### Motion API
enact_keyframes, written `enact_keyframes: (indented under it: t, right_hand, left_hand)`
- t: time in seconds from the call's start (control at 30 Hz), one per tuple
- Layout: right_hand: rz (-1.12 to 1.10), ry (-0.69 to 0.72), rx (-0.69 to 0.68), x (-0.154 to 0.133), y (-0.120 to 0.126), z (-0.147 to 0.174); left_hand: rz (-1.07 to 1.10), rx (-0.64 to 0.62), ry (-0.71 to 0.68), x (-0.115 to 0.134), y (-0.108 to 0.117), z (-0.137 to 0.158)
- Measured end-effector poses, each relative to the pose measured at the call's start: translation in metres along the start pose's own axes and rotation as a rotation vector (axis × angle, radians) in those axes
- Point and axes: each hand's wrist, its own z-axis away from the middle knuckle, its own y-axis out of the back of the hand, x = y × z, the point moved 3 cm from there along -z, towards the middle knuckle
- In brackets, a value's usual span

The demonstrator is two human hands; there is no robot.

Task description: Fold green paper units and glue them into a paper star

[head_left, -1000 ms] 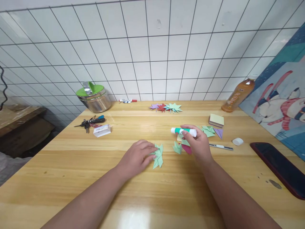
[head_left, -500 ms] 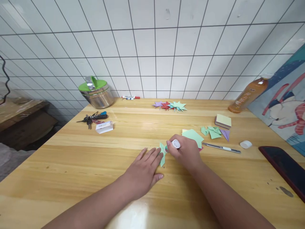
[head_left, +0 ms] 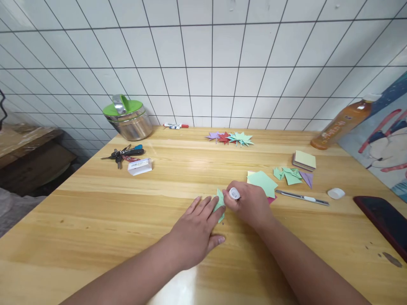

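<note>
A small folded piece of light green paper point(head_left: 219, 202) lies on the wooden table, partly covered by both hands. My left hand point(head_left: 199, 226) is flat with fingers spread, its fingertips pressing the paper's left side down. In my right hand point(head_left: 251, 204) is a white glue stick point(head_left: 234, 193), tilted with its base end up; its lower end is hidden by my fingers at the paper's right edge. A loose white cap point(head_left: 336, 193) sits farther right. Just beyond my right hand are flat green paper sheets point(head_left: 262, 183).
Right of the sheets lie a utility knife point(head_left: 302, 197), folded green pieces point(head_left: 291, 176), a paper stack point(head_left: 304, 160) and a phone point(head_left: 383, 224). A bottle point(head_left: 343, 123), paper stars point(head_left: 240, 139), markers point(head_left: 176, 126) and a lidded pot point(head_left: 129, 120) stand or lie along the wall. Keys point(head_left: 122, 153) are at left.
The view has shifted a little. My right hand with the glue stick has moved slightly left relative to the paper and covers more of it. My left hand still presses the paper.
</note>
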Motion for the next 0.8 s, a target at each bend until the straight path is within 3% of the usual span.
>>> enact_keyframes:
  t: [0.47, 0.67, 0.8]
  right_hand:
    - [-0.002, -0.042, 0.096, 0.012, 0.001, -0.008]
    - [-0.204, -0.112, 0.273, 0.016, 0.02, 0.0]
    - [-0.237, -0.029, 0.125, 0.009, 0.017, 0.004]
  left_hand:
    - [0.004, 0.029, -0.021, -0.002, -0.002, 0.002]
    - [-0.006, 0.007, -0.016, -0.002, -0.002, 0.002]
    - [0.001, 0.015, -0.015, -0.002, -0.002, 0.002]
